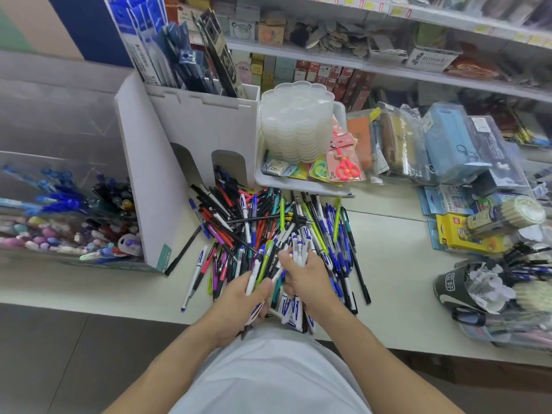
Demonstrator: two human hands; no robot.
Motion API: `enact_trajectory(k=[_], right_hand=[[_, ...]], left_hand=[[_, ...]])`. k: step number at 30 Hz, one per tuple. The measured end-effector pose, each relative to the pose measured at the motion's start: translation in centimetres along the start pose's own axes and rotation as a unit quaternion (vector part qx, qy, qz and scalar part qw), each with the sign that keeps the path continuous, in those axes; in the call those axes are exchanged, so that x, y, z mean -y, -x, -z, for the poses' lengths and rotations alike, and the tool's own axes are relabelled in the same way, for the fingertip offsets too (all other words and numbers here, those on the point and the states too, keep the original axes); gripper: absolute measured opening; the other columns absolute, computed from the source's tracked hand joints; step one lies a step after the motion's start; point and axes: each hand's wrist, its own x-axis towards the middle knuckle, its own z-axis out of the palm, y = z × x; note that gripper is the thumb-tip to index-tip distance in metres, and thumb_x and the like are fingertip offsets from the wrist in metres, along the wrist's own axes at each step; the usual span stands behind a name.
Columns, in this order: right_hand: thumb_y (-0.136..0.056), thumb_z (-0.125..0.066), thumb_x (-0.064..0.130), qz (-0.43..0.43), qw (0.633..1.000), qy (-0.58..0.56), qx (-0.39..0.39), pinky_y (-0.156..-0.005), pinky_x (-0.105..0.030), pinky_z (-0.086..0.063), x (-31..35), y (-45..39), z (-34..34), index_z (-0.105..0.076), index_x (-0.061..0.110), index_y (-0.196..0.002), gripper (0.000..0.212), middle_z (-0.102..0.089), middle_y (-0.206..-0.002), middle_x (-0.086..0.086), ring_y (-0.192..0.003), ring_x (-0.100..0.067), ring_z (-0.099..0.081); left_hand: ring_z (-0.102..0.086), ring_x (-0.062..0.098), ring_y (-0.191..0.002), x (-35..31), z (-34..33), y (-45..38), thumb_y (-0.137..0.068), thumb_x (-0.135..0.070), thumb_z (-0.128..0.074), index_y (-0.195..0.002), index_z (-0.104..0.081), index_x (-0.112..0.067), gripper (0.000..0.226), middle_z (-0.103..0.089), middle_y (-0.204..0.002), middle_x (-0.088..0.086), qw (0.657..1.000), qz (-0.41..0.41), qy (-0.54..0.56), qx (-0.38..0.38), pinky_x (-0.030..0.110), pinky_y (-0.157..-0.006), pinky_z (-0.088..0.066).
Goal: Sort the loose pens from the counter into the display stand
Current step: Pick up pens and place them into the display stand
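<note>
Currently gripping a bundle of mixed pens (263, 271) in the left hand (240, 300), fingers and thumb curled tight around it, long axes pointing away toward the shelves; right hand (307, 277) closing curled fingers over several white-and-blue pens (300, 249) at the near edge of the loose pile (268, 222) on the counter (397, 264). Likely still gathering, with most of the pile lying ahead, just beyond both hands. Needing a carry up and to the left next, toward the white display stand (167, 162) and its 2 arched slots, nearer the left hand.
</note>
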Motion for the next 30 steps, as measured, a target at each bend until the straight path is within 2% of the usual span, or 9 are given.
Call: enact_trajectory(k=[3,7,10,13,16,19,22,26,30], right_hand=[[-0.105,-0.050,0.041,0.024,1.000,0.002,0.014,-0.048,-0.031,-0.029,0.1,0.1,-0.2,-0.045,0.012,-0.081,0.039,-0.027,-0.053,0.000,-0.045,-0.016,-0.024],[-0.105,-0.046,0.043,0.002,0.999,-0.035,-0.035,-0.064,-0.037,-0.045,1.2,0.0,0.4,-0.049,0.010,-0.073,0.046,-0.046,-0.054,-0.003,-0.054,-0.020,-0.045],[-0.106,-0.044,0.041,-0.039,0.982,-0.174,-0.053,-0.078,-0.041,-0.052,2.4,-0.2,0.6,-0.053,0.006,-0.079,0.045,-0.060,-0.064,-0.005,-0.064,-0.021,-0.059],[-0.108,-0.042,0.036,-0.028,0.964,-0.255,-0.073,-0.069,-0.038,-0.056,3.3,0.0,0.3,-0.052,0.006,-0.072,0.048,-0.057,-0.057,-0.006,-0.057,-0.021,-0.061],[-0.108,-0.043,0.035,0.006,0.961,-0.255,-0.110,-0.047,-0.027,-0.043,3.9,-0.1,0.1,-0.044,0.013,-0.079,0.037,-0.031,-0.061,0.001,-0.047,-0.013,-0.035],[-0.109,-0.043,0.034,0.022,0.954,-0.272,-0.127,-0.046,-0.024,-0.036,4.1,0.1,-0.4,-0.040,0.014,-0.085,0.031,-0.026,-0.065,0.002,-0.051,-0.012,-0.025],[-0.109,-0.043,0.031,0.034,0.964,-0.236,-0.115,-0.049,-0.025,-0.038,3.8,0.7,-1.6,-0.038,0.015,-0.078,0.035,-0.028,-0.065,0.001,-0.052,-0.012,-0.028],[-0.107,-0.051,0.030,0.010,0.973,-0.214,-0.090,-0.053,-0.028,-0.045,2.6,2.4,-3.6,-0.049,0.012,-0.075,0.037,-0.044,-0.061,-0.003,-0.051,-0.015,-0.044],[-0.106,-0.054,0.027,-0.031,0.976,-0.184,-0.109,-0.056,-0.029,-0.052,1.2,4.4,-6.1,-0.058,0.007,-0.080,0.033,-0.057,-0.064,-0.006,-0.053,-0.017,-0.055]], left_hand=[[-0.041,0.021,-0.054,0.2,0.3,-0.3,-0.087,-0.046,-0.065,-0.113,-0.060,-0.007,0.048,-0.053,-0.061,0.009,0.992,0.056,0.114,-0.019,0.030,-0.047,-0.036],[-0.041,0.019,-0.046,0.0,0.8,-0.3,-0.086,-0.039,-0.070,-0.095,-0.054,-0.004,0.040,-0.049,-0.059,0.009,0.989,0.057,0.135,-0.036,0.024,-0.037,-0.034],[-0.040,0.016,-0.044,0.0,0.5,-0.4,-0.086,-0.034,-0.073,-0.103,-0.058,-0.006,0.036,-0.046,-0.061,0.007,0.990,0.056,0.129,-0.025,0.021,-0.035,-0.030],[-0.031,0.016,-0.041,-0.1,0.1,-0.7,-0.078,-0.037,-0.075,-0.103,-0.058,-0.008,0.042,-0.042,-0.056,0.007,0.993,0.040,0.105,-0.024,0.018,-0.037,-0.023],[-0.021,0.014,-0.037,-0.7,-0.3,-0.7,-0.082,-0.038,-0.069,-0.088,-0.053,-0.005,0.037,-0.034,-0.045,0.006,0.996,0.017,0.089,-0.027,0.017,-0.039,-0.018],[-0.020,0.014,-0.036,-1.5,0.0,-0.4,-0.084,-0.042,-0.067,-0.085,-0.053,-0.004,0.041,-0.033,-0.044,0.007,0.996,0.020,0.080,-0.020,0.018,-0.039,-0.015],[-0.022,0.015,-0.036,-2.3,1.0,-0.1,-0.084,-0.041,-0.068,-0.084,-0.051,-0.009,0.036,-0.034,-0.046,0.007,0.998,0.036,0.043,0.027,0.022,-0.042,-0.013],[-0.027,0.015,-0.036,-2.5,2.2,0.7,-0.089,-0.017,-0.074,-0.086,-0.057,-0.007,0.020,-0.039,-0.046,0.007,0.994,0.047,-0.055,0.087,0.018,-0.040,-0.020],[-0.033,0.018,-0.042,-1.4,3.3,2.1,-0.086,-0.023,-0.075,-0.100,-0.062,-0.004,0.027,-0.046,-0.053,0.014,0.989,0.056,-0.080,0.110,0.022,-0.041,-0.027]])
